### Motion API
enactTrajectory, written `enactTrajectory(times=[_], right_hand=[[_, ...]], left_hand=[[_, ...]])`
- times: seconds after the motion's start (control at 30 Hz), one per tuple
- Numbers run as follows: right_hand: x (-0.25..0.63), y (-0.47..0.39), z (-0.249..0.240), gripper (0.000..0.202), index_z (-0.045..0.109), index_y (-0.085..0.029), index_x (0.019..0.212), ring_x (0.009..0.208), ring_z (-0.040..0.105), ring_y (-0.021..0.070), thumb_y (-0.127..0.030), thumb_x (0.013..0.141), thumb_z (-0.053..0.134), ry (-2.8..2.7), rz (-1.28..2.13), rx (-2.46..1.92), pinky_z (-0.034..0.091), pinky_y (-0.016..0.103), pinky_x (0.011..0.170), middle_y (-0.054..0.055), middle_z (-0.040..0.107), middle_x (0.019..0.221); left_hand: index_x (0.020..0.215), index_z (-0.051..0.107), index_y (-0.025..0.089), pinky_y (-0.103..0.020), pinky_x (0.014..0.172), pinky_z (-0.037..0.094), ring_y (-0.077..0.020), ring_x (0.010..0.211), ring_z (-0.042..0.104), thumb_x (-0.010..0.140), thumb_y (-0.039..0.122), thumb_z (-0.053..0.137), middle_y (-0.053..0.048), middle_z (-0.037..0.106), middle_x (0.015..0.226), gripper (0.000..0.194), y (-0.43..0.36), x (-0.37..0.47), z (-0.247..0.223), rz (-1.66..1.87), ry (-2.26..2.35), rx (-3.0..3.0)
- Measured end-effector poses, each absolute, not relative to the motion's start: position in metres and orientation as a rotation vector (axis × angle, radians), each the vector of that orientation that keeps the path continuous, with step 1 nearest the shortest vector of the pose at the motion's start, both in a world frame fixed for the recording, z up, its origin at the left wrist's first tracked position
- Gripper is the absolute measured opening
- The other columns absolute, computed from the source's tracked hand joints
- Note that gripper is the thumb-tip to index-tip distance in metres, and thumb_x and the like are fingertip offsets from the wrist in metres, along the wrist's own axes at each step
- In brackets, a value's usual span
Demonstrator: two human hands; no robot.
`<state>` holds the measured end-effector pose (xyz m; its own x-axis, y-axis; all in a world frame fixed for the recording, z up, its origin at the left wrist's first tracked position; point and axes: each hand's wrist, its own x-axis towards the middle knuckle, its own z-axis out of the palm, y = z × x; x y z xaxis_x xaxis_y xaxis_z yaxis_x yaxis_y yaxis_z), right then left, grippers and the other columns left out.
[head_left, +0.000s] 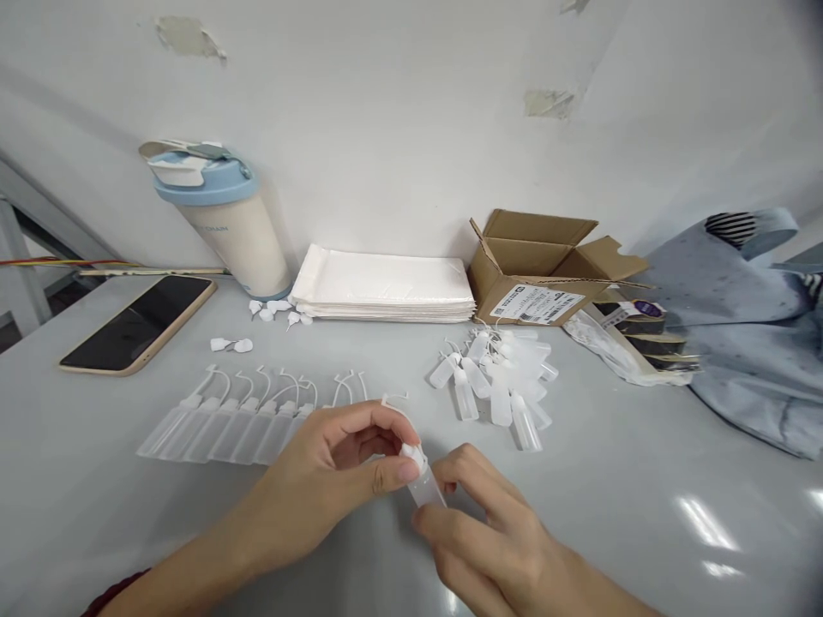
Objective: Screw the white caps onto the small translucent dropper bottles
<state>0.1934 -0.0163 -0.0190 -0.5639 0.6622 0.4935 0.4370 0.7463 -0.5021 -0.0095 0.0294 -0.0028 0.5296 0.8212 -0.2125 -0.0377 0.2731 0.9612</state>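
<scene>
One translucent bottle [425,488] between both hands, right of the bottle row [235,434]: left hand [329,480] pinching its white cap [411,456], right hand [498,536] gripping its body; seemingly seating the cap, which calls for steady support.

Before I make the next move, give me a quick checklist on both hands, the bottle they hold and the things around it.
1. Left-hand grip on the bottle's white top: ok, pinched.
2. Right-hand grip on the bottle's body: ok, held lower down.
3. White top fully seated: cannot tell, fingers cover part.
4. Row of bottles fully visible: not ok, the left hand hides part.
5. Loose pile of bottles apart from both hands: ok.
</scene>
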Motion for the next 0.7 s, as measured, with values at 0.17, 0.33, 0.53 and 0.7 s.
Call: enactTrajectory(times=[0.17, 0.33, 0.53, 0.7], right_hand=[[0.194, -0.016, -0.021, 0.023, 0.061, -0.013, 0.090, 0.072, 0.045, 0.0167, 0.001, 0.085, 0.043, -2.230, 0.476, -0.811, 0.044, 0.027, 0.057, 0.007, 0.044, 0.083], [0.194, -0.017, -0.022, 0.023, 0.060, -0.013, 0.092, 0.074, 0.044, 0.0172, 0.001, 0.085, 0.043, -2.265, 0.447, -0.813, 0.044, 0.028, 0.058, 0.007, 0.044, 0.085], [0.196, -0.018, -0.024, 0.024, 0.059, -0.013, 0.096, 0.074, 0.043, 0.0169, 0.001, 0.085, 0.043, -2.271, 0.494, -0.814, 0.044, 0.027, 0.059, 0.008, 0.043, 0.087], [0.196, -0.018, -0.023, 0.026, 0.058, -0.013, 0.097, 0.076, 0.042, 0.0173, 0.003, 0.084, 0.042, -2.254, 0.478, -0.823, 0.046, 0.028, 0.061, 0.008, 0.044, 0.089]], left_hand=[[0.095, 0.069, 0.025, -0.021, 0.078, 0.046, -0.0133, 0.087, 0.058, 0.086, 0.025, 0.066, 0.001, 0.065, 0.094, 0.009, 0.032, -0.012, 0.006, 0.624, 0.826, 1.202], [0.084, 0.067, 0.023, -0.021, 0.076, 0.045, -0.0127, 0.084, 0.056, 0.086, 0.024, 0.066, 0.003, 0.061, 0.087, 0.002, 0.032, -0.010, 0.008, 0.642, 0.811, 1.295], [0.090, 0.066, 0.025, -0.021, 0.075, 0.045, -0.0112, 0.082, 0.056, 0.086, 0.025, 0.066, 0.004, 0.061, 0.087, 0.004, 0.031, -0.012, 0.010, 0.598, 0.894, 1.250], [0.097, 0.058, 0.025, -0.023, 0.077, 0.046, -0.0114, 0.085, 0.059, 0.086, 0.020, 0.067, 0.004, 0.062, 0.088, 0.015, 0.033, -0.014, 0.008, 0.628, 0.893, 1.164]])
